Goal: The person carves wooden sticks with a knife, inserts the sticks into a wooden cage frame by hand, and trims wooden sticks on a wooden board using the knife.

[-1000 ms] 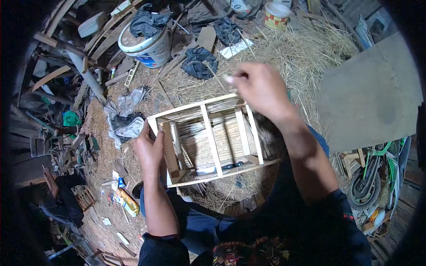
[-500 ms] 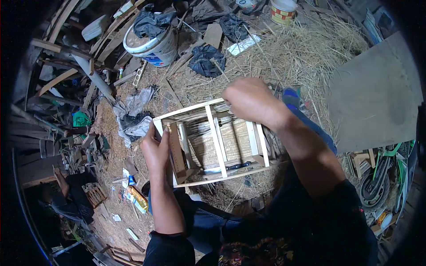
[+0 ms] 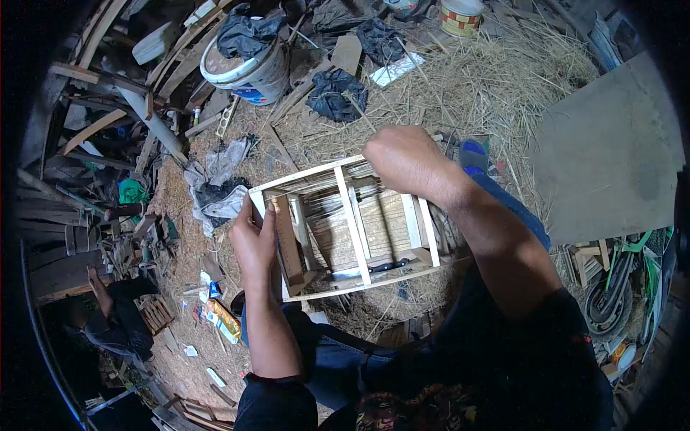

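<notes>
A light wooden frame (image 3: 352,226) with a middle bar and slatted inner side rests tilted in front of my body. My left hand (image 3: 254,244) grips its left end, thumb on the inner side and fingers behind the corner. At the upper right corner, my right hand (image 3: 410,161) is closed in a fist against the top rail; whatever its fingers hold is hidden. Inside the frame, by the lower rail, lies a knife with a black handle (image 3: 390,266).
A white bucket (image 3: 248,75) topped with a black bag stands at upper left. A grey board (image 3: 611,151) lies at right above a wheel (image 3: 609,305). Another person (image 3: 118,316) sits at lower left. Straw (image 3: 496,86) and scrap wood cover the ground.
My right hand has come down from above the frame onto its upper right corner. My left hand keeps its grip. The view has shifted slightly, so the surroundings sit a little further right.
</notes>
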